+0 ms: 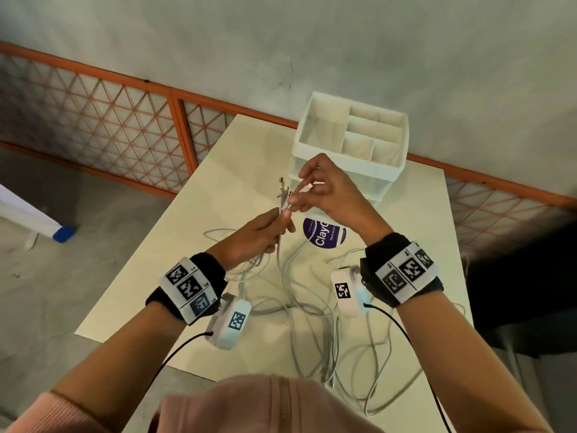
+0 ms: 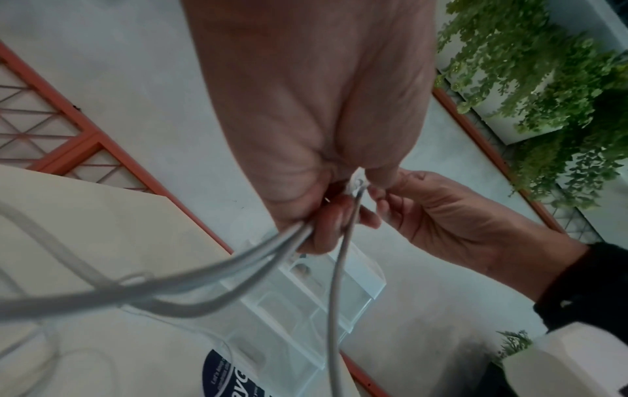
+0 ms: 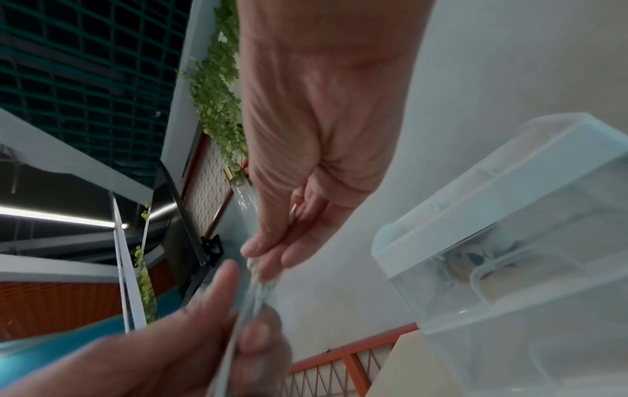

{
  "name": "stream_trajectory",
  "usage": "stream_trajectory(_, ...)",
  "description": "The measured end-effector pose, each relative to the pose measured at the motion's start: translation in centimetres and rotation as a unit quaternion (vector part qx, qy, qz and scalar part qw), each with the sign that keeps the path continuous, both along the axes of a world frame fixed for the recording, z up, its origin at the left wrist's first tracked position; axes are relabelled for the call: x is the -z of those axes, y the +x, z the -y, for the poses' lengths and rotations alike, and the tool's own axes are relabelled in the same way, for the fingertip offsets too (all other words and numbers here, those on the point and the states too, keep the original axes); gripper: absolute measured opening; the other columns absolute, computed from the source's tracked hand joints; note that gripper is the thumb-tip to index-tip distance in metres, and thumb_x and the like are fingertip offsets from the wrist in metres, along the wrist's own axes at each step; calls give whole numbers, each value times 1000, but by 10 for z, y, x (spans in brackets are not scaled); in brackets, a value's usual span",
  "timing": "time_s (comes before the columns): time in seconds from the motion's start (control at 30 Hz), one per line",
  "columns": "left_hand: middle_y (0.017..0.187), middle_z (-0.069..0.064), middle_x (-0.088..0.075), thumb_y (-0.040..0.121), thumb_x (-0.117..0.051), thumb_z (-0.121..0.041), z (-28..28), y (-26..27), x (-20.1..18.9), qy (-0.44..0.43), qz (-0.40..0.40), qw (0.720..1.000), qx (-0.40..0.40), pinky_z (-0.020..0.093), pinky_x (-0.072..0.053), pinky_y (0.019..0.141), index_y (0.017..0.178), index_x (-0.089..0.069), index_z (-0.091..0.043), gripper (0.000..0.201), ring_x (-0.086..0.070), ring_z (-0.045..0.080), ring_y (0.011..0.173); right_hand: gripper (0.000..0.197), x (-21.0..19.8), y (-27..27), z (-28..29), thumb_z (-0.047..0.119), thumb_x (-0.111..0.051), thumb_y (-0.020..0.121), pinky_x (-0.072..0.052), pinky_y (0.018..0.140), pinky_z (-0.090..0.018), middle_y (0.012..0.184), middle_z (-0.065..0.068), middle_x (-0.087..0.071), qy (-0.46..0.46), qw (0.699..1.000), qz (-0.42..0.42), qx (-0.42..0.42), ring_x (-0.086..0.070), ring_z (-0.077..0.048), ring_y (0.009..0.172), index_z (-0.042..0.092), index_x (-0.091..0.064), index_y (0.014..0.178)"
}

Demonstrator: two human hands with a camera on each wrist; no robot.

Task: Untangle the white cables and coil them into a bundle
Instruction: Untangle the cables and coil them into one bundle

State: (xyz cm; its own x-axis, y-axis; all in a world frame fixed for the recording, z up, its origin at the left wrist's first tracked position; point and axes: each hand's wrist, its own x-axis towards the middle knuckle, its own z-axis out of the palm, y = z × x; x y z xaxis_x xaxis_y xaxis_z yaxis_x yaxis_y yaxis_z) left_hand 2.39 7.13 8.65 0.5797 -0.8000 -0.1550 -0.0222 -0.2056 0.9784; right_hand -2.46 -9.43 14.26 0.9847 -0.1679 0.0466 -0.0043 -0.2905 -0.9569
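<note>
The person holds both hands above the cream rectangular table [image 1: 199,214]. The left hand [image 1: 249,237] has its fingers curled around several thin white cables [image 1: 282,245] and grips them together just below their plug ends. The plugs [image 1: 282,186] stand up above this fist. In the left wrist view the cables [image 2: 190,284] leave the closed fingers and hang down in loose curves toward the table.

The right hand [image 1: 324,189] is just beside the left hand, slightly higher. Its thumb and fingertips pinch one of the cables close to the top of the bunch, and a small white connector [image 1: 309,185] shows between its fingers. In the right wrist view the right hand [image 3: 306,150] reaches down to the cable ends [image 3: 258,284], which the left hand [image 3: 190,341] holds from below; this part is blurred.

The rest of the white cables lie in a tangled heap [image 1: 312,314] on the table, between the two forearms and near the front edge.

Behind the hands stands a white plastic organizer box with open compartments on top [image 1: 352,142]. A round purple and white label [image 1: 324,237] lies on the table between the box and the heap.
</note>
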Motion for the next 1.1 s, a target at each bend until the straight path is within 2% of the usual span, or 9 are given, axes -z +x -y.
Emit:
stream_trajectory(0.13,76,-2,-41,100,-35,-37,-3,1,-2,-42,-2,999,-26,28,-36,68,78,-51,-20,31,-39,8,65,58,11,-1,-6,18,-78,76,-54,76,-34,101,-7,-60,-26,1000,-1,15,-61,-16,83,21,-37,116)
stream_trajectory(0.33,76,2,-56,100,-28,-33,-3,5,-33,-149,-76,986,-12,40,-44,87,78,-43,-13,33,-54,21,80,63,30,-6,-25,11,-77,76,-32,109,-20,120,14,-57,-43,959,-167,-225,-49,-2,122,27,-47,128)
stream_trajectory(0.5,62,-3,-38,103,-22,-24,-2,7,-59,-232,-113,966,-14,21,-43,60,77,-39,-12,34,-45,12,57,7,38,-1,-35,21,-69,86,-36,107,-24,105,7,-70,-35,962,-166,-215,-61,-7,110,18,-72,91)
stream_trajectory(0.6,60,-8,-29,103,-22,-28,-13,15,-61,-251,-94,963,-40,17,-28,47,76,-39,-16,34,-24,6,50,18,52,-1,-21,35,-72,81,-40,100,-31,98,-4,-73,-143,953,-191,-184,-63,-18,104,16,-72,83)
stream_trajectory(0.73,55,-12,-28,101,-29,-33,-37,34,-70,-279,-104,948,-109,17,-18,40,73,-40,-20,33,-21,3,44,38,74,-21,9,43,-72,79,-39,59,-15,69,1,-63,-214,946,-225,-91,-55,-8,66,5,-67,76)
stream_trajectory(0.87,55,-4,-24,79,-63,-50,-47,32,-61,-125,72,979,-141,27,-24,47,72,-45,-16,40,-18,20,50,36,77,-30,20,41,-75,76,-39,61,-22,60,1,-63,-180,963,-195,-48,-56,-10,61,5,-74,76)
stream_trajectory(0.97,52,-4,-31,57,-79,-53,-37,20,-42,58,234,968,-65,22,-24,49,84,-62,-21,45,-26,11,46,26,60,-27,14,33,-77,76,-39,58,-20,59,0,-61,-172,972,-149,-49,-54,-7,56,8,-74,73)
stream_trajectory(1.03,47,-7,-33,60,-81,-48,-29,12,-31,111,276,955,-13,18,-22,45,91,-68,-26,41,-31,7,41,16,46,-25,11,21,-76,77,-38,52,-15,56,1,-57,-173,976,-120,-45,-50,-1,49,7,-72,72)
stream_trajectory(1.1,42,-7,-33,72,-78,-39,-23,8,-25,111,279,954,-4,16,-23,45,73,-68,-25,17,-33,7,39,14,35,-24,10,12,-73,78,-38,53,-16,51,4,-58,-172,979,-104,-39,-50,0,47,2,-70,69)
